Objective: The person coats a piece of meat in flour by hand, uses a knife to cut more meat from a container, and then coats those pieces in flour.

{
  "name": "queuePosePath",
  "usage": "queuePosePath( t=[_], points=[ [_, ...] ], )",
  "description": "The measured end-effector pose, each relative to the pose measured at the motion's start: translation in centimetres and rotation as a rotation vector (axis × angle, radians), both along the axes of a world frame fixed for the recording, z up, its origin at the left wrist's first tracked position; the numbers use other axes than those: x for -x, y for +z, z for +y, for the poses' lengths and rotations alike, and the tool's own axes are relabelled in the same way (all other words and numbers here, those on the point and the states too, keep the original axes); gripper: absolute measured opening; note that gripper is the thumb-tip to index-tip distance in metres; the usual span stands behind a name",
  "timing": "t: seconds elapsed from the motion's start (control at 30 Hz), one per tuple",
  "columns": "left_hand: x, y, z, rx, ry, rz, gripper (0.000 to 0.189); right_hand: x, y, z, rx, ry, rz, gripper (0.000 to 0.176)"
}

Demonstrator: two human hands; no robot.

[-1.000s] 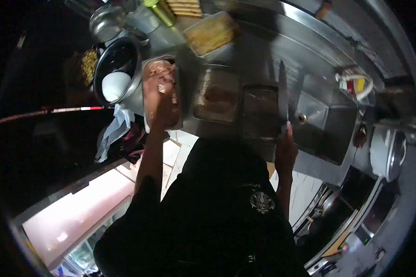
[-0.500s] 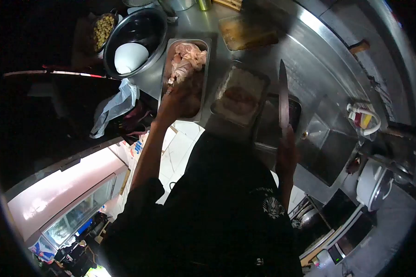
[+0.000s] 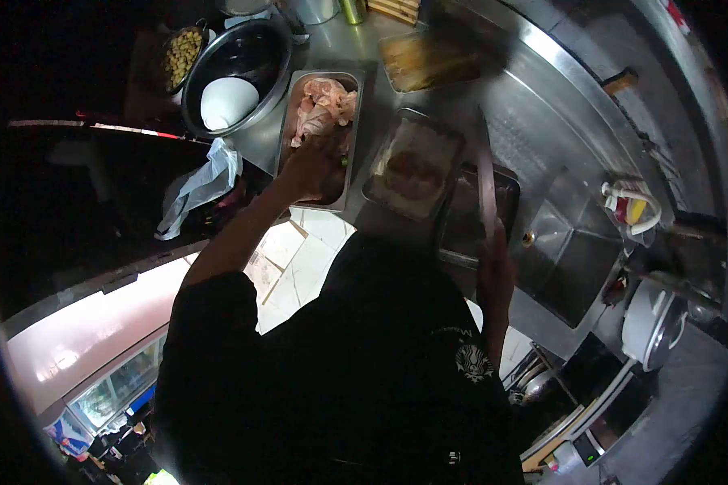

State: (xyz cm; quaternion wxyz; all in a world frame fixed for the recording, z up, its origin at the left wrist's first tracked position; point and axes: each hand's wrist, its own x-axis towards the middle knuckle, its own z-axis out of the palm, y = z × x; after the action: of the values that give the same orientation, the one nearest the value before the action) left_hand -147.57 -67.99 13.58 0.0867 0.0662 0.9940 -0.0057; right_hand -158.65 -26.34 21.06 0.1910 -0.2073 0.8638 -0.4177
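Pale raw chicken pieces (image 3: 325,105) lie in the far half of a deep metal tray (image 3: 356,81). My left hand (image 3: 309,168) reaches into the near half of this tray, close to the chicken. Shadow hides its fingers, so I cannot see whether they grip a piece. In my right hand (image 3: 496,263) is a long knife (image 3: 485,182), its blade pointing away from me. The knife is above the right edge of a dark, shallow metal tray (image 3: 471,212). Between the hands stands another tray (image 3: 380,174) with a pale layer and brownish pieces (image 3: 416,174) on it.
A black bowl (image 3: 260,48) holding a white rounded object (image 3: 228,103) stands at the back left, beside a bowl of small yellowish chunks (image 3: 184,56). A brown-stained tray (image 3: 416,65) is at the back. To the right is a sink (image 3: 574,267). A plastic bag (image 3: 202,190) hangs at the left.
My left hand has shifted a little right and nearer inside the chicken tray, and its elbow has swung outward. The knife has moved slightly left with my right hand.
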Motion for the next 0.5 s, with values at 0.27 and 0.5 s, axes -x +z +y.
queuePosePath(
  t=[0.27, 0.5],
  points=[
    [-0.4, -0.2, 0.9, -0.368, 0.035, 0.083, 0.020, -1.2, -2.2, 3.1, 0.058, -0.168, 0.146, 0.048],
    [-1.2, -0.1, 0.5, -0.381, 0.210, -0.358, 0.032, -1.2, -1.1, 2.7, 0.061, -0.217, -0.034, 0.052]
  ],
)
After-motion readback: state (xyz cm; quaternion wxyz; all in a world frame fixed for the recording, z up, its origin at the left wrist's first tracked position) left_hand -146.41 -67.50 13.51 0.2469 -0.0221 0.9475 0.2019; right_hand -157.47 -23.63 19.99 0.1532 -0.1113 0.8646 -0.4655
